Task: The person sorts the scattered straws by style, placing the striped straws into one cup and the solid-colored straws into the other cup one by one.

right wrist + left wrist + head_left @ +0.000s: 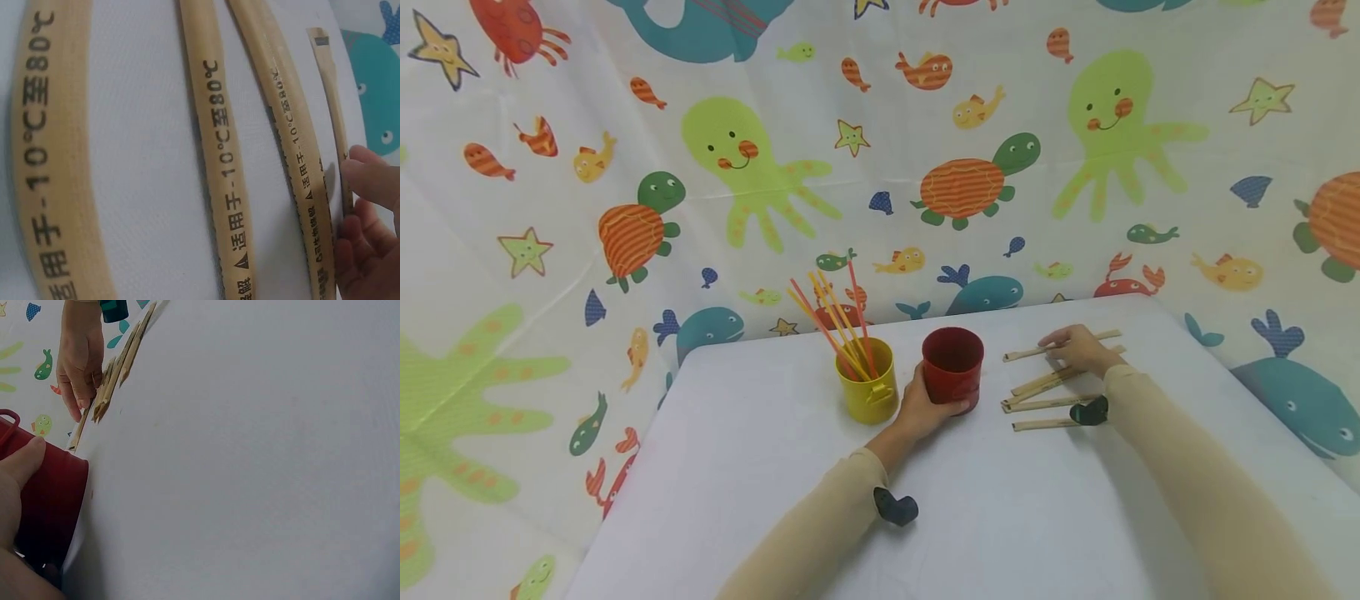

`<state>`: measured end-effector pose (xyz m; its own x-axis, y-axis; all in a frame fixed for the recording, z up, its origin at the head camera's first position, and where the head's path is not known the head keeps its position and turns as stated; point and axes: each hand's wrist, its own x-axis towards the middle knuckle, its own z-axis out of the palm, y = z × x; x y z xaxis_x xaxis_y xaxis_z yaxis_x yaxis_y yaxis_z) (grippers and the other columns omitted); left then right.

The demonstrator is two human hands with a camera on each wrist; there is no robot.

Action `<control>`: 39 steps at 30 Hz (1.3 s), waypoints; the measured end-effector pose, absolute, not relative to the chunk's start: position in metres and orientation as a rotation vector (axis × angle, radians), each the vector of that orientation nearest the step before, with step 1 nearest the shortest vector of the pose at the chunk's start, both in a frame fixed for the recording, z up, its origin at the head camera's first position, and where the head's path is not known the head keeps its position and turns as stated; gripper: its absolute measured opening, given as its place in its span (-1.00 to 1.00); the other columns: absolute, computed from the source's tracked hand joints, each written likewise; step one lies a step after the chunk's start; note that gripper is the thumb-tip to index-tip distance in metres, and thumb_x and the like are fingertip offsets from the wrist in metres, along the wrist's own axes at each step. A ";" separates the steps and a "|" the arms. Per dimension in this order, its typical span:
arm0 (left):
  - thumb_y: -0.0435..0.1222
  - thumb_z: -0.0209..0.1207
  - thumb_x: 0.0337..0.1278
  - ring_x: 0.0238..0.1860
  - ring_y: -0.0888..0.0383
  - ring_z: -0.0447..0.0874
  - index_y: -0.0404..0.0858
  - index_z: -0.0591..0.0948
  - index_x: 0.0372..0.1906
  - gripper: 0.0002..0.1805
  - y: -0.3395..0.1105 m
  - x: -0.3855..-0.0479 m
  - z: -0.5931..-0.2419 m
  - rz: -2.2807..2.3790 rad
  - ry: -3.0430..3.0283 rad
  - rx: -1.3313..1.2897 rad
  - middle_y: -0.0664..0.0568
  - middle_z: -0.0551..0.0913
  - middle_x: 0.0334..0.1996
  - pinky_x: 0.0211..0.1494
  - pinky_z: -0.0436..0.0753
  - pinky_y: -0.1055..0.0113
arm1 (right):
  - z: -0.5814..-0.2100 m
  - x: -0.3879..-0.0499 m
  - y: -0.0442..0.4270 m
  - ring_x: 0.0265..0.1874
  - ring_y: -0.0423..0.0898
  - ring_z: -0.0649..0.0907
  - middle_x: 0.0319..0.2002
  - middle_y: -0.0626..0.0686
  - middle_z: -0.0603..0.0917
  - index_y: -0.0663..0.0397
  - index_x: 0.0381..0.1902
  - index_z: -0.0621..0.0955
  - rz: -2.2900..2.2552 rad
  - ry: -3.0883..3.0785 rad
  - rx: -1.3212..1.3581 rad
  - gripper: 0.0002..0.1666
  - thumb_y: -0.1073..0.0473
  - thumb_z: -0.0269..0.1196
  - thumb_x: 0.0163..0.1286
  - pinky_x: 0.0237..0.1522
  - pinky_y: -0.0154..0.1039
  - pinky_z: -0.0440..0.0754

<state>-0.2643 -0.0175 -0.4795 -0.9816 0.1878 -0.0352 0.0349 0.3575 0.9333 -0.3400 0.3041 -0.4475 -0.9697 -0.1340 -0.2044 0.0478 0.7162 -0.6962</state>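
My left hand [921, 412] grips the side of a red cup [953, 385] that stands upright on the table. In the left wrist view its thumb lies along the red wall, and a small loop handle shows at the rim. Over on the right, my right hand [1078, 348] pinches the farthest paper-wrapped straw [1028, 353] between thumb and fingers. The right wrist view shows this straw [331, 87] lying past the others, its printed wrapper partly behind the fingers. Several more wrapped straws [1037, 406] lie in a loose row nearer to me, under and beside the right wrist.
A yellow cup [861, 406] stands left of the red one, holding several orange and yellow straws [831, 321] that lean out of it. White cloth [760, 442] covers the table. Behind it hangs a curtain [865, 100] printed with sea animals.
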 end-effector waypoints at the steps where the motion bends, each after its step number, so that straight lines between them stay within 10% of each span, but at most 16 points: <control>1: -0.16 0.51 0.00 0.47 0.02 0.31 -0.02 0.11 0.55 0.07 -0.018 -0.264 -0.479 1.698 2.473 0.201 0.06 0.40 0.43 0.47 0.49 -0.06 | -0.448 -0.340 0.303 0.22 0.30 0.47 0.34 0.50 0.42 0.37 0.20 0.57 -1.091 2.691 -0.074 -0.58 0.33 0.17 0.43 0.30 0.22 0.47; 28: -0.16 0.50 0.01 0.48 0.01 0.29 -0.03 0.09 0.56 0.07 -0.017 -0.263 -0.478 1.695 2.455 0.172 0.04 0.38 0.45 0.46 0.49 -0.08 | -0.448 -0.347 0.308 -0.12 0.13 0.52 -0.07 0.32 0.60 0.34 -0.02 0.67 -0.917 2.801 -0.084 -0.73 0.28 0.26 0.41 -0.13 -0.09 0.51; 39: -0.16 0.51 -0.02 0.48 0.01 0.30 -0.02 0.11 0.55 0.07 -0.017 -0.262 -0.483 1.695 2.454 0.164 0.06 0.39 0.44 0.43 0.53 -0.08 | -0.432 -0.347 0.304 0.04 0.30 0.49 0.04 0.43 0.55 0.38 -0.05 0.67 -1.035 2.921 -0.246 -0.73 0.26 0.27 0.41 0.02 0.13 0.50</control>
<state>-0.2623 -0.0169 -0.4830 -0.9821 0.1769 -0.0648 0.0020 0.3537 0.9354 -0.3466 0.3041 -0.4319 -0.9869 -0.1596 0.0218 -0.1377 0.7657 -0.6283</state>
